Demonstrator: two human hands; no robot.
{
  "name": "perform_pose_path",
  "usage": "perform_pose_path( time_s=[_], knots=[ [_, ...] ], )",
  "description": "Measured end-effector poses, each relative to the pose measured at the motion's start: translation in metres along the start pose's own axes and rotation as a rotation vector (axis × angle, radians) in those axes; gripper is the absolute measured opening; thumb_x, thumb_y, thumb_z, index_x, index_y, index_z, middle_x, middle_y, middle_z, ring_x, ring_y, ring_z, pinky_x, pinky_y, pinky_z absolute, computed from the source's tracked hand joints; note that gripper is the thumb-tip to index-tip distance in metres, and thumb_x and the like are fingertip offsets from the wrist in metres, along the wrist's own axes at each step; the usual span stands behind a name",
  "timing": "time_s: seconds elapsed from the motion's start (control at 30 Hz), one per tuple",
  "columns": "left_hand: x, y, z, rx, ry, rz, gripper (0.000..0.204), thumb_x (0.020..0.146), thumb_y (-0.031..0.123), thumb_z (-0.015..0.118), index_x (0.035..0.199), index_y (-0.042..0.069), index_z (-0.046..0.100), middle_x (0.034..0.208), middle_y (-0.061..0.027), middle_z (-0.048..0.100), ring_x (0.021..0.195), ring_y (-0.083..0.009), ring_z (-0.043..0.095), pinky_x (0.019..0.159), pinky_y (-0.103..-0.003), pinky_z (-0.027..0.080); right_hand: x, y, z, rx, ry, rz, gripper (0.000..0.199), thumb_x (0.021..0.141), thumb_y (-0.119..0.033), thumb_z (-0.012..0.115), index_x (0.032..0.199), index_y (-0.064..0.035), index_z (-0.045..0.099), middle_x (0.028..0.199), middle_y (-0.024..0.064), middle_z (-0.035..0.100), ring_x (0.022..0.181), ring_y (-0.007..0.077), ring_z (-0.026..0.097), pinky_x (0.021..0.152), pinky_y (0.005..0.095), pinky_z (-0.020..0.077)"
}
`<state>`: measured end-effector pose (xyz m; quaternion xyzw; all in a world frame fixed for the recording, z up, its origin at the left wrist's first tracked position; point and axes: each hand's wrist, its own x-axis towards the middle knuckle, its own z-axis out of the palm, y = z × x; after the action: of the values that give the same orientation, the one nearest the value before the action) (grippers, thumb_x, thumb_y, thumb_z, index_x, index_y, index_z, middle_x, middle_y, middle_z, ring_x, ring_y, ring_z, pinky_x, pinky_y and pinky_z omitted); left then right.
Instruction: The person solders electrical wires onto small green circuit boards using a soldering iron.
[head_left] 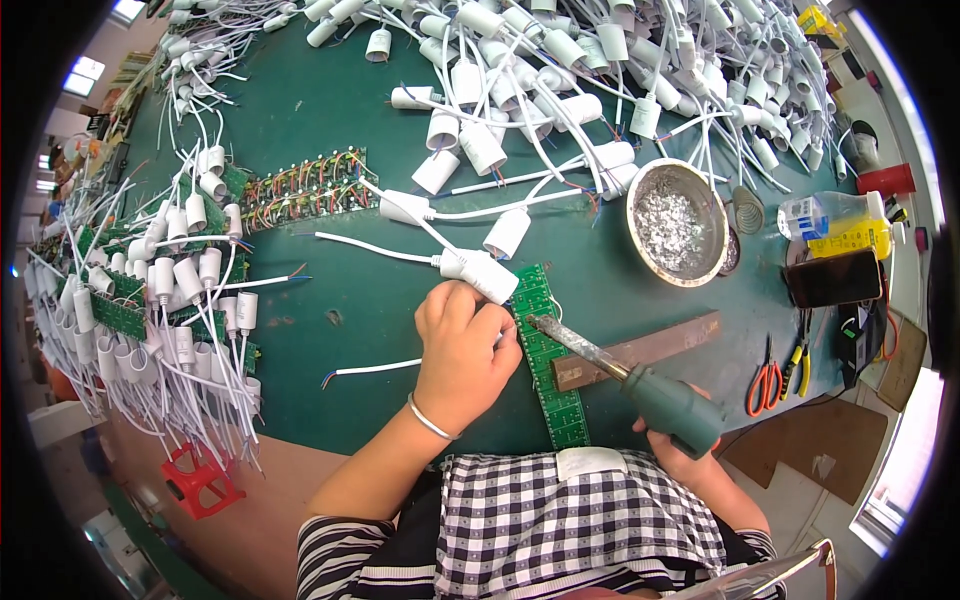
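Note:
My left hand [460, 345] is closed beside a long green circuit board [565, 418]. A white lamp socket is mostly hidden in its fingers; a bit of white shows near the thumb. A white cable [378, 368] with bare ends trails out leftward from under the hand. Just past my knuckles, two white lamp sockets [488, 276] lie against each other at the board's edge. My right hand [672, 452] is wrapped round the green handle of a soldering iron [680, 408]. The iron's tip touches or hovers just over the board; I cannot tell which.
A brown bar [640, 350] lies across the board. Beyond it stands a bowl of silvery bits [675, 225]. Red-handled pliers [765, 388], yellow pliers [797, 368], a phone [835, 278] and bottles [850, 238] lie right. White sockets heap up at the back [590, 50] and left [185, 280].

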<state>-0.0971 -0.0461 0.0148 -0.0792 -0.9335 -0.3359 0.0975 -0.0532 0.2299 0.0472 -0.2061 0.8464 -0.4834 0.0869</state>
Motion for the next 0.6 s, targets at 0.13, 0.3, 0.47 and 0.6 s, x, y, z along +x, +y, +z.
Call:
perform_pose_path(
  time_s=[0.13,0.3,0.47,0.6],
  knots=[
    [0.0022,0.0007,0.0008,0.021,0.017,0.02,0.012,0.066,0.007,0.065,0.075,0.01,0.058,0.096,-0.0086,0.051,0.099,-0.0322,0.047,0.082,-0.044,0.034,-0.0037,0.0023,0.0008,-0.049,-0.022,0.027,0.027,0.083,-0.011,0.057,0.108,0.0005,0.06,0.078,0.0049,0.062,0.066,0.0154,0.063,0.07,0.0317,0.0493],
    [0.0032,0.0008,0.001,0.035,0.007,0.02,0.012,0.066,0.007,0.065,0.075,0.01,0.057,0.096,-0.0088,0.051,0.099,-0.0319,0.047,0.082,-0.044,0.034,-0.0088,0.0034,0.0018,-0.091,-0.035,0.072,0.026,0.084,-0.009,0.056,0.109,0.0005,0.06,0.083,0.0057,0.062,0.067,0.0156,0.063,0.069,0.0309,0.0497],
    [0.0043,0.0008,0.0015,0.048,0.008,0.02,0.012,0.066,0.007,0.065,0.075,0.01,0.057,0.096,-0.0086,0.051,0.099,-0.0316,0.047,0.082,-0.044,0.034,-0.0084,0.0046,0.0015,-0.136,-0.077,0.072,0.026,0.085,-0.007,0.056,0.11,0.0014,0.059,0.091,0.0088,0.061,0.069,0.0166,0.064,0.069,0.03,0.0498],
    [0.0038,-0.0002,0.0017,0.065,0.008,0.018,0.012,0.066,0.007,0.065,0.075,0.01,0.058,0.095,-0.0084,0.051,0.099,-0.0312,0.047,0.082,-0.045,0.034,-0.0079,0.0068,-0.0014,-0.183,-0.088,-0.017,0.028,0.088,-0.014,0.058,0.111,0.0016,0.058,0.089,0.0093,0.06,0.068,0.0161,0.063,0.067,0.0291,0.0496]
  ],
)
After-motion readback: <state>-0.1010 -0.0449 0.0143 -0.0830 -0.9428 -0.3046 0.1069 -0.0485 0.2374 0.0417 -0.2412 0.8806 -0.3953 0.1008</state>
